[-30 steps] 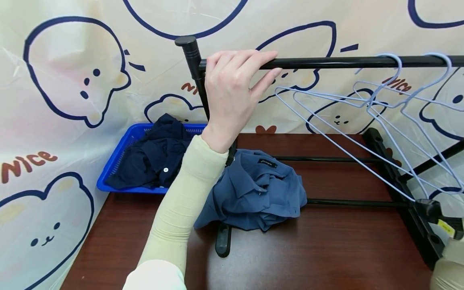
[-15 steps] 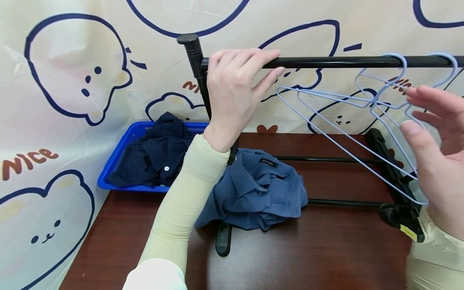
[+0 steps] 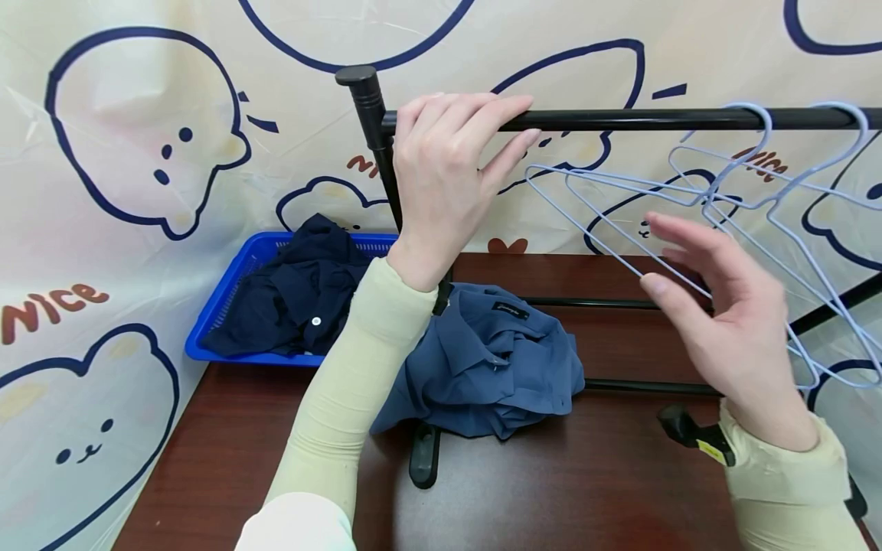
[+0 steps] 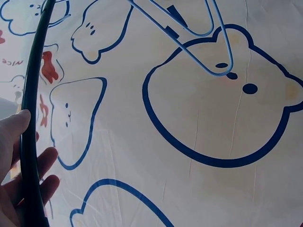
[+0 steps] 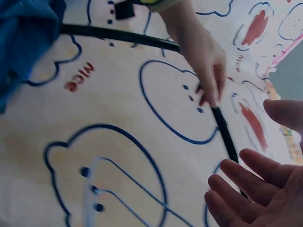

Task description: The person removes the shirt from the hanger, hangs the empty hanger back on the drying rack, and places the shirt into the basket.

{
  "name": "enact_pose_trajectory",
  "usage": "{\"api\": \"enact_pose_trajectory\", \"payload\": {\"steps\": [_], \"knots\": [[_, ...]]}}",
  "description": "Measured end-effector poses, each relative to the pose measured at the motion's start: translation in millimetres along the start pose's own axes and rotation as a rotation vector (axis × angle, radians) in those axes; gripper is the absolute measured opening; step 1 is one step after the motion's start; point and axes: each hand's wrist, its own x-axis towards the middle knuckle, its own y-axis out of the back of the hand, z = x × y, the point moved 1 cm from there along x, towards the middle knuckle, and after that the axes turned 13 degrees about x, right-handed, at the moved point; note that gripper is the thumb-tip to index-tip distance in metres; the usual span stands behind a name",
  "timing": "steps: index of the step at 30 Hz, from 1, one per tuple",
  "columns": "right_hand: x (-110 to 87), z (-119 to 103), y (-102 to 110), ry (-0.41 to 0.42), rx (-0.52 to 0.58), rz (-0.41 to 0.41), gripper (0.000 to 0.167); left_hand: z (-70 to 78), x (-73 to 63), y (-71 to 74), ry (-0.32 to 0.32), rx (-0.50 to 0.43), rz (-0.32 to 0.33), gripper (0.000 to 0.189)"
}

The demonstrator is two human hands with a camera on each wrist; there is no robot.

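Observation:
My left hand (image 3: 444,161) grips the black top bar (image 3: 620,119) of a clothes rack near its left end. In the left wrist view its thumb and fingers (image 4: 47,161) lie on opposite sides of the bar. At the right, my right hand (image 3: 740,329) is raised with nothing in it, thumb and fingers spread apart. It overlaps the light blue wire hangers (image 3: 813,180) that hang from the bar. A crumpled blue shirt (image 3: 496,367) lies below, over the rack's base. The right wrist view shows the right hand's fingers (image 5: 255,189) loosely extended.
A blue basket (image 3: 210,310) holding a dark navy garment with a white button (image 3: 296,283) stands at the back left. The brown tabletop (image 3: 551,490) runs under the rack. A patterned curtain (image 3: 138,275) hangs behind. A black rack foot (image 3: 423,459) sticks out toward the front.
My right hand has come in from the right edge and moved left, in front of the hangers. My left hand stays on the bar. The shirt and basket have not moved.

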Motion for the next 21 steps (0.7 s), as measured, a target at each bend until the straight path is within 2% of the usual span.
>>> {"api": "enact_pose_trajectory", "payload": {"steps": [3,8,10,16,18,21], "knots": [[-7.0,12.5,-6.9,-0.059,-0.009,-0.053,0.055,-0.3,-1.4,0.3,-0.021,0.008,-0.009,0.040],[-16.2,33.0,-17.4,-0.164,-0.040,-0.119,0.061,-2.9,-6.8,4.9,-0.076,0.032,-0.084,0.049],[-18.7,41.6,-19.8,-0.195,-0.050,-0.141,0.062,-3.4,-10.0,8.7,-0.095,0.016,-0.095,0.050],[-27.0,64.3,-22.5,-0.279,-0.078,-0.175,0.060,1.8,-30.9,21.0,-0.132,-0.152,-0.021,0.048],[-29.4,71.4,-22.8,-0.311,-0.092,-0.185,0.059,4.2,-41.1,23.5,-0.134,-0.207,-0.023,0.049],[-31.6,81.2,-23.9,-0.338,-0.096,-0.196,0.059,5.7,-56.2,24.7,-0.118,-0.258,-0.062,0.053]]}}
